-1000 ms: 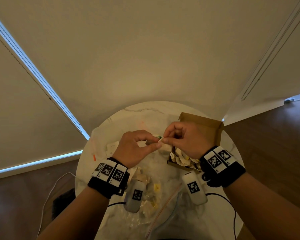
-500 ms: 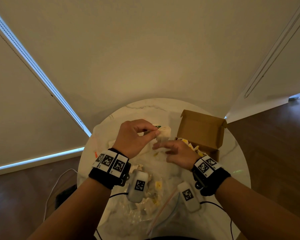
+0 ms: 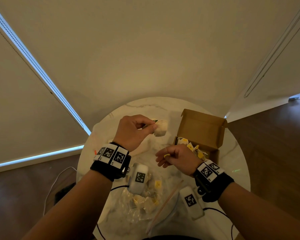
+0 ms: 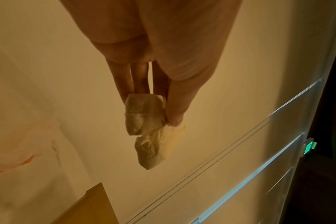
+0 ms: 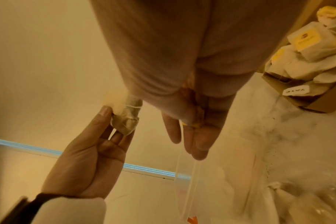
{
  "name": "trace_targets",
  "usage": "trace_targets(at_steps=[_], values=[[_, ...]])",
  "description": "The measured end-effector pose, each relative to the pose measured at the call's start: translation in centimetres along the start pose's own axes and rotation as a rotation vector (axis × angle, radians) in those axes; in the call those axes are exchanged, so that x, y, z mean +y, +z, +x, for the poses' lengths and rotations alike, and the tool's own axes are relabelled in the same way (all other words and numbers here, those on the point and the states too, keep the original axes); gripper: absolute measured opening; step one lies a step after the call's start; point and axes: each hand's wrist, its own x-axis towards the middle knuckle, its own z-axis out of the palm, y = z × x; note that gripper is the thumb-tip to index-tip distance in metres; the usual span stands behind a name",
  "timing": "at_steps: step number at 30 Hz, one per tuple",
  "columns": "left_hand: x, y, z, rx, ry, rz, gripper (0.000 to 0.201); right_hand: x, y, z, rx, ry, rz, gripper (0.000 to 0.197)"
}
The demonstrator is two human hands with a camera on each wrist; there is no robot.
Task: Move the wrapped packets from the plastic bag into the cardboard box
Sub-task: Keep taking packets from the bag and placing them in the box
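My left hand (image 3: 152, 124) pinches a pale wrapped packet (image 3: 160, 129) above the table's far middle, left of the cardboard box (image 3: 203, 129). The left wrist view shows the packet (image 4: 144, 115) folded between thumb and fingers. Lower down, beside the box's near corner, my right hand (image 3: 164, 157) pinches a small yellow tag (image 3: 167, 155); the right wrist view shows the tag (image 5: 192, 123) under the thumb. The open box holds several yellow-tagged packets (image 3: 192, 148). The clear plastic bag (image 3: 142, 201) lies crumpled near me with more packets inside.
Everything sits on a round white marble table (image 3: 139, 108) against a pale wall. The box lid (image 3: 201, 125) stands upright at the far right. A white paper (image 3: 142, 148) lies under my left wrist. Wood floor and a white cable (image 3: 54, 184) lie to the left.
My hands have come apart: the right hand drew back and down toward me with the yellow tag, while the left hand stayed raised with the packet.
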Motion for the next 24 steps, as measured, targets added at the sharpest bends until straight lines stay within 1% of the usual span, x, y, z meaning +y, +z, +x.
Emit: trace_targets(at_steps=[3,7,8,10,12,15,18,19,21,24], values=[[0.2,0.2,0.0,0.011,-0.012,-0.039,0.004,0.0,0.0,-0.6,0.034,0.057,0.068,0.024],[1.1,0.4,-0.4,-0.024,0.012,-0.097,0.007,-0.1,-0.1,-0.6,0.148,0.079,0.134,0.008],[1.3,0.4,-0.5,-0.039,0.016,-0.114,0.008,0.0,-0.3,-0.4,0.181,0.075,0.137,0.006],[1.3,0.3,-0.6,-0.067,0.029,-0.142,0.011,0.1,-0.8,-0.1,0.252,0.081,0.137,0.009],[1.2,0.2,-0.8,-0.081,0.042,-0.166,0.016,-0.1,-1.4,0.1,0.278,0.087,0.032,0.012],[1.2,0.3,-1.2,-0.101,0.041,-0.212,0.018,-0.6,-2.1,0.4,0.277,0.073,-0.147,0.011],[1.4,0.6,-1.7,-0.119,0.034,-0.260,0.016,-1.4,-2.4,0.6,0.336,-0.008,-0.337,0.009],[1.3,0.8,-1.9,-0.130,0.031,-0.273,0.014,-1.7,-2.6,0.6,0.343,-0.010,-0.360,0.009],[1.3,1.0,-2.4,-0.160,0.020,-0.284,0.010,-2.7,-3.0,0.4,0.336,0.009,-0.312,0.014],[1.1,1.1,-3.0,-0.195,-0.016,-0.274,0.011,-4.3,-3.6,-0.1,0.345,-0.048,-0.297,0.013]])
